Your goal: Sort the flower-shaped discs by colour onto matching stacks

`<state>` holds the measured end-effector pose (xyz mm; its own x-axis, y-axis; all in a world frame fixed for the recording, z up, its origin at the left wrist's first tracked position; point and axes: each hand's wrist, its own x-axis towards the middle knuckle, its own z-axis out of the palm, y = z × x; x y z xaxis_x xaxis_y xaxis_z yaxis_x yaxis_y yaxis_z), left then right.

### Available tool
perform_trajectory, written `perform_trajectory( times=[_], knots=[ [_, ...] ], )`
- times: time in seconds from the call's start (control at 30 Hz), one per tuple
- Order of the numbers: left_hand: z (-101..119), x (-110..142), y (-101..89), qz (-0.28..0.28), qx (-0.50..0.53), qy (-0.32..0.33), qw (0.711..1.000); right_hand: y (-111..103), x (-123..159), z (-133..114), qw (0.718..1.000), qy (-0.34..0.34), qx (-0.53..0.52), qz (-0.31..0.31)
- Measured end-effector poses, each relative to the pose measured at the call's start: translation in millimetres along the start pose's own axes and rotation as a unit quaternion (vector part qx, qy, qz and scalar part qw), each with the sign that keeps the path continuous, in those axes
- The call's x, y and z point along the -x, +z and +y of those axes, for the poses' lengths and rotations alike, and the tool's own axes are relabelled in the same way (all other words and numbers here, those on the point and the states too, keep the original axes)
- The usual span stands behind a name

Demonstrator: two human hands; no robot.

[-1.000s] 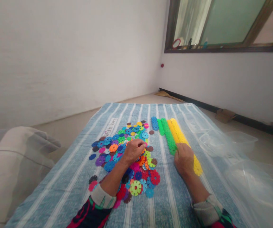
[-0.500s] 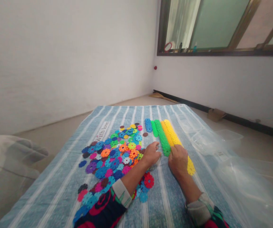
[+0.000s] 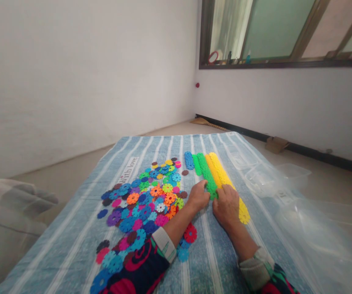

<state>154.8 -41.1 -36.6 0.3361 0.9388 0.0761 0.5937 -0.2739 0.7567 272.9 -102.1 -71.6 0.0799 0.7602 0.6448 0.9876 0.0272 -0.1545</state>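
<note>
A heap of flat, flower-shaped plastic discs (image 3: 145, 200) in many colours lies on a blue striped cloth (image 3: 81, 237). To its right run rows of joined discs: a short blue row (image 3: 189, 160), green rows (image 3: 205, 173) and yellow rows (image 3: 221, 173). My left hand (image 3: 198, 197) and my right hand (image 3: 226, 205) meet at the near end of the green row, fingers curled and pinched against it. What sits between the fingertips is hidden.
Clear plastic bags and a clear plastic box (image 3: 274, 175) lie on the cloth's right side. A folded grey cloth (image 3: 7, 220) sits at the far left. White walls, a floor strip and a window sill with small items (image 3: 221, 57) lie beyond.
My left hand left the disc heap and moved right to the near end of the green row. My right hand shifted slightly left to meet it.
</note>
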Motion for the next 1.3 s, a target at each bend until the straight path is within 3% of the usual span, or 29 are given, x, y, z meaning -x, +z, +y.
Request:
perform_trajectory(
  times=[0.8, 1.3],
  knots=[
    [9.9, 13.1, 4.9, -0.01, -0.111, -0.002, 0.994, -4.1, -5.0, 0.1, 0.999, 0.009, 0.043, -0.019],
    [8.4, 22.3, 4.8, -0.012, -0.109, 0.008, 0.994, -4.4, -3.6, -1.6, 0.999, 0.009, 0.033, -0.012]
  ],
)
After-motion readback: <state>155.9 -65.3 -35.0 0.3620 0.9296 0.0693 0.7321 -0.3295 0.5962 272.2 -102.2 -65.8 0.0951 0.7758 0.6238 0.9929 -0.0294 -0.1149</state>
